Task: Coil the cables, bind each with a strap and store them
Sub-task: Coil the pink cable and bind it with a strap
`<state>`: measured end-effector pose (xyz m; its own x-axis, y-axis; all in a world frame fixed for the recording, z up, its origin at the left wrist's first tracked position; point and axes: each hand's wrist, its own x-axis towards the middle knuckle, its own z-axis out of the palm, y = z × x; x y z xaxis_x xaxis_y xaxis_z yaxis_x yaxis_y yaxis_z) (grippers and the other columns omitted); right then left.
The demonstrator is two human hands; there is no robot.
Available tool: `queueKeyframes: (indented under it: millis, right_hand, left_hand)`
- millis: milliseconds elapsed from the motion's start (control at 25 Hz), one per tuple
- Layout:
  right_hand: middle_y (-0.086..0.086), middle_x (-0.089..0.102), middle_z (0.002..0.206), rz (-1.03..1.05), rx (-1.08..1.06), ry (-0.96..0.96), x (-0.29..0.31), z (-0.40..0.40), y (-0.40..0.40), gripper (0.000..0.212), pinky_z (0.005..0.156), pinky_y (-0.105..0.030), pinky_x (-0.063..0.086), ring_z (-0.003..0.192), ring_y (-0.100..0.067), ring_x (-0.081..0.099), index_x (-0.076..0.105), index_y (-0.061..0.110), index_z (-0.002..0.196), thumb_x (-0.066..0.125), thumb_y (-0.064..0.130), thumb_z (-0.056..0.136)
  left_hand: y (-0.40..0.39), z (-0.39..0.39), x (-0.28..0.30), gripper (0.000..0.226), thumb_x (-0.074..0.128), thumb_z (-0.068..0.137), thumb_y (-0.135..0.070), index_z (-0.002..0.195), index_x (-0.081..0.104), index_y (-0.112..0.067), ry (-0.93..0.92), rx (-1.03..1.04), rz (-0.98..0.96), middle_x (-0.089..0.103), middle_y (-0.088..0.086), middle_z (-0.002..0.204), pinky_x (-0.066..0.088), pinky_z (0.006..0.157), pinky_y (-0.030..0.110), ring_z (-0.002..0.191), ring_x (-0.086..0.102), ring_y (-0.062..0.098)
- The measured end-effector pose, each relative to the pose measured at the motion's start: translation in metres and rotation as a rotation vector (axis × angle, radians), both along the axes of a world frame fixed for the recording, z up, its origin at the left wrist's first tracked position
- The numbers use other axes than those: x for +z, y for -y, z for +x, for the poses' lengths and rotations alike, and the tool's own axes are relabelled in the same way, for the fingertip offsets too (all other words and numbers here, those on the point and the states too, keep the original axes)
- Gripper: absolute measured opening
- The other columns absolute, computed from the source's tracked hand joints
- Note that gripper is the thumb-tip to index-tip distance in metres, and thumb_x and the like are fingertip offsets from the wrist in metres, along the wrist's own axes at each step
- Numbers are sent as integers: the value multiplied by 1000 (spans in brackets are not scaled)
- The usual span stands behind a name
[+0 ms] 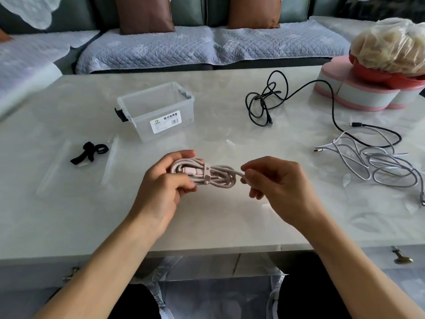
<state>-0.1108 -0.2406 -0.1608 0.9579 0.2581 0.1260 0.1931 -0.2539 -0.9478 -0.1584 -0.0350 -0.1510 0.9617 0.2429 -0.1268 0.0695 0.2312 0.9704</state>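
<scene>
- Both your hands hold the pale pink cable [213, 178] above the tabletop [218, 217].
- Your left hand [165, 180] has its grip curled round the coiled end, beside the strap [206, 174] wrapping the bundle.
- Your right hand [276, 183] pinches the other end, grip narrow.
- Behind sits the clear storage box [156, 109].

— What's the pink cable [216, 178] like?
— Coiled into a flat bundle, a pale strap [206, 174] wrapped around its middle, held above the desk.
— And the other cables?
— A black cable [264, 104] lies loose and tangled at the back right; a grey cable [377, 164] sprawls in loops near the right edge, just beside it.
— Straps?
— Black straps [90, 151] lie in a small heap at the left.
— The box?
— A clear plastic box [156, 109] stands open, behind the coil.
</scene>
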Motion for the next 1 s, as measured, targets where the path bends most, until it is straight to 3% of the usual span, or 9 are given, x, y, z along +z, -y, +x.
queueKeyframes:
  millis: [80, 200, 320, 400, 560, 680, 800, 880, 1000]
  right_hand:
    - [-5, 72, 70, 103, -34, -2, 1, -1, -6, 15, 55, -29, 51, 54, -16, 63, 71, 13, 87, 63, 1, 90]
    - [-6, 69, 64, 243, -110, -35, 3, 1, -14, 10, 56, -28, 54, 54, -17, 63, 71, 10, 85, 66, 3, 89]
    - [-2, 70, 70, 243, -162, -65, 0, 9, -19, 7, 57, -28, 54, 60, -17, 68, 70, 13, 85, 67, 9, 90]
    - [-4, 72, 79, 186, -78, -77, 0, 10, -23, 6, 58, -31, 55, 68, -18, 71, 70, 17, 93, 65, 15, 93]
    - [-9, 74, 85, 159, 106, -98, 5, 17, -34, 14, 62, -35, 57, 68, -21, 70, 69, 21, 103, 60, 13, 95]
    - [-12, 73, 79, 169, 44, -147, 8, 24, -42, 9, 64, -37, 57, 61, -20, 67, 72, 11, 94, 62, 10, 93]
    - [-6, 74, 71, 180, -4, -273, 11, 29, -55, 17, 60, -32, 55, 59, -18, 67, 72, 7, 84, 61, 16, 92]
    - [-5, 73, 74, 194, -5, -383, 17, 35, -59, 20, 60, -30, 55, 63, -17, 68, 72, 4, 87, 62, 20, 93]
    - [-11, 73, 92, 191, 108, -406, 21, 40, -59, 18, 74, -36, 60, 86, -20, 70, 71, 6, 96, 63, 21, 93]
  left_hand:
    - [-1, 2, -1, 51, 38, 74, 20, 105, 66, -9, -37, 12, -61, 74, 12, 98, 49, 56, 20, 77, 67, 17]
    - [1, 4, -3, 39, 41, 84, 10, 104, 68, -10, -69, -5, -124, 72, 6, 91, 49, 55, 21, 75, 66, 15]
    - [-2, 6, -3, 35, 44, 87, 13, 102, 68, -9, -45, 30, -130, 75, 6, 90, 54, 59, 21, 77, 70, 16]
    - [-5, 7, -2, 36, 47, 87, 16, 103, 67, -9, -17, 40, -119, 75, 8, 94, 57, 65, 24, 82, 72, 18]
    - [-9, 8, -3, 40, 60, 87, 11, 105, 70, -22, 40, 36, 228, 75, 4, 103, 55, 81, 30, 98, 71, 22]
    - [-9, 8, -3, 36, 72, 82, 4, 99, 71, -28, 33, 127, 418, 77, 0, 96, 55, 81, 25, 90, 72, 14]
    - [-10, 8, 0, 38, 75, 78, 4, 91, 71, -32, 179, 231, 651, 76, -10, 88, 55, 80, 21, 84, 72, 8]
    - [-13, 9, 2, 35, 78, 77, 0, 93, 72, -30, 222, 247, 563, 77, -8, 87, 56, 80, 23, 83, 73, 9]
    - [-21, 12, 2, 23, 79, 73, -18, 95, 74, -21, 199, 328, 206, 77, -1, 82, 58, 80, 32, 79, 72, 13]
